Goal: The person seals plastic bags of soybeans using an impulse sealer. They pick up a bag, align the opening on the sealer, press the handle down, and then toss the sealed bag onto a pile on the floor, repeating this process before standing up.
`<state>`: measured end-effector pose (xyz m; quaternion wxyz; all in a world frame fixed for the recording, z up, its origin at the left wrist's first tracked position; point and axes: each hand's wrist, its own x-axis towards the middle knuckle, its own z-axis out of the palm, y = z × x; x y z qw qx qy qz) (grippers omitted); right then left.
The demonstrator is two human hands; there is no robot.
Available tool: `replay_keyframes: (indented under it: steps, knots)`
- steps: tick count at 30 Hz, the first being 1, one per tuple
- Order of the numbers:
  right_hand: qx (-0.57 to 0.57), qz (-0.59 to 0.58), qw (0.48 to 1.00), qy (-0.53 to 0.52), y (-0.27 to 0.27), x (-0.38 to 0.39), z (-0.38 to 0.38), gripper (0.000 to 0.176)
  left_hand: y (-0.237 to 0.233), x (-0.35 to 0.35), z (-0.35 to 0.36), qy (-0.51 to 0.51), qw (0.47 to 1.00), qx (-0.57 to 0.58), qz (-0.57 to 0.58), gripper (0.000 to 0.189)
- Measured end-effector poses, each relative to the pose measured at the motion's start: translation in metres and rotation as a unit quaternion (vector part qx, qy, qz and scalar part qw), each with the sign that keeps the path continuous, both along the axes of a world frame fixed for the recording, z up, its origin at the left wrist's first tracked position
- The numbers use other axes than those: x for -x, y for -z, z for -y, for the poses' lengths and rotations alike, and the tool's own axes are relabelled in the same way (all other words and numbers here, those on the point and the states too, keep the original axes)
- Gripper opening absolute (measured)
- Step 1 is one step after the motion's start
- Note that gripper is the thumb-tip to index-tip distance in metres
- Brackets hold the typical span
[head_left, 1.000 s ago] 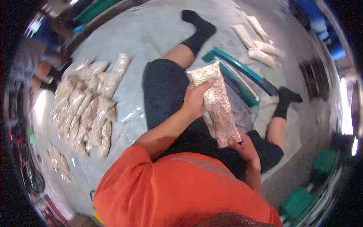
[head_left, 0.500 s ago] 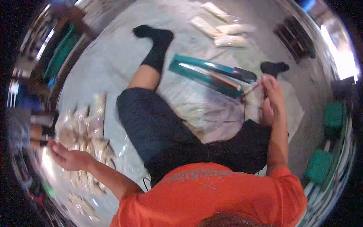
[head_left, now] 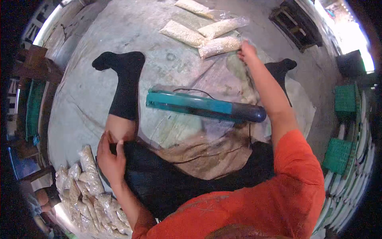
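My right hand (head_left: 247, 52) reaches forward with its fingers closed at the right end of a filled clear plastic bag (head_left: 219, 47). This bag of pale, grainy contents lies at the front of a small group of similar bags. My left hand (head_left: 111, 159) is beside my left knee, palm turned inward, with thumb and fingers apart and nothing in them. Between my legs lies a teal heat sealer (head_left: 191, 103) with a dark rounded end and a thin black cord, its two long arms together.
A heap of filled clear bags (head_left: 89, 199) lies at my left. Green baskets (head_left: 337, 155) and stacked pale items (head_left: 354, 195) stand at the right. A dark wooden rack (head_left: 296, 26) is at the back right. Brown sacking (head_left: 211, 159) covers the floor between my thighs.
My right hand has moved from beside the sealer forward to the bags. My left hand has come from the left heap to my knee. The sealer's spread arms have come together.
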<state>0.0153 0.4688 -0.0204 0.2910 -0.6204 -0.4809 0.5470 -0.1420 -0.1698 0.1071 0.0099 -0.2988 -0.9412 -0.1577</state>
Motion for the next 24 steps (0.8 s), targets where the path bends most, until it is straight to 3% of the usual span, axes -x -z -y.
replay_keyframes:
  steps: [3,6,8,9,11,14,16,19,20,22,23,24]
  knots:
    - [0.004,-0.033,0.999,0.01,0.025,-0.009,-0.049,0.029,-0.002,0.003,-0.009,-0.009,0.998,0.046,-0.031,0.056]
    - [-0.042,0.056,0.997,-0.017,0.017,-0.018,-0.053,0.027,-0.002,0.006,-0.015,-0.019,0.999,0.041,-0.017,0.054]
    - [-0.321,0.169,0.929,-0.077,-0.007,-0.026,-0.042,0.027,-0.004,0.006,-0.014,-0.039,0.999,0.018,0.013,0.054]
    - [-0.324,0.165,0.928,-0.075,-0.032,-0.029,-0.028,0.027,-0.003,0.004,-0.013,-0.023,0.999,0.021,-0.008,0.054]
    - [-0.455,0.119,0.879,-0.074,-0.107,-0.042,0.025,0.03,-0.001,0.0,-0.01,-0.001,0.999,0.018,-0.034,0.053]
    - [-0.546,0.132,0.825,-0.065,-0.214,-0.081,0.107,0.032,0.002,-0.005,-0.008,-0.002,1.0,-0.004,-0.026,0.052]
    - [-0.725,0.076,0.679,-0.088,-0.267,-0.114,0.138,0.027,0.005,-0.011,-0.005,0.023,0.997,-0.041,-0.056,0.048]
    - [-0.767,0.107,0.631,-0.052,-0.321,-0.17,0.157,0.024,0.015,-0.018,-0.004,0.004,0.99,-0.139,0.001,0.042]
    - [-0.768,0.117,0.628,-0.04,-0.328,-0.189,0.166,0.024,0.004,-0.035,-0.009,0.019,0.989,-0.144,0.001,0.042]
    - [-0.681,-0.022,0.731,-0.033,-0.33,-0.201,0.173,0.023,-0.03,-0.081,-0.04,-0.01,0.932,-0.351,0.086,0.036]
    - [-0.657,-0.078,0.748,-0.046,-0.327,-0.207,0.188,0.02,-0.046,-0.102,-0.05,0.075,0.928,-0.354,0.082,0.032]
    - [-0.658,-0.08,0.747,-0.045,-0.324,-0.213,0.211,0.02,-0.033,-0.117,-0.058,0.111,0.924,-0.356,0.087,0.035]
